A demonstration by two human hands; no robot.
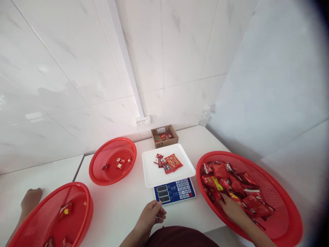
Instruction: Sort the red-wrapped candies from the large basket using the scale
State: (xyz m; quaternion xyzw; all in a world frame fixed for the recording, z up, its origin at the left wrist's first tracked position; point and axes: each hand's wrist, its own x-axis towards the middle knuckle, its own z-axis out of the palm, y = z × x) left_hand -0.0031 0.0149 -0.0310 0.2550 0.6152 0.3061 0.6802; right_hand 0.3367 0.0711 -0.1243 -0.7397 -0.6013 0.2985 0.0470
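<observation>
My right hand (232,207) reaches into the large red basket (285,209) on the right, its fingertips closed at a small red packet (216,198); other packets partly hide the fingers. Many mostly red snack packets (236,185) are heaped in this basket. My left hand (151,214) hovers in front of the scale, fingers loosely curled, thumb apart, nothing visible in it. The blue digital scale (174,192) carries a white tray (151,175). On the tray lie a larger red-orange packet (174,162) and several small dark red packets (167,168).
Behind the tray stands a cardboard box (167,140) holding a few red packets. Two more red baskets, one farther back (113,178) and one nearer (88,206), hold a few small packets on the left. Another person's hand (32,199) rests beyond the nearer one. A socket strip (143,120) is by the wall.
</observation>
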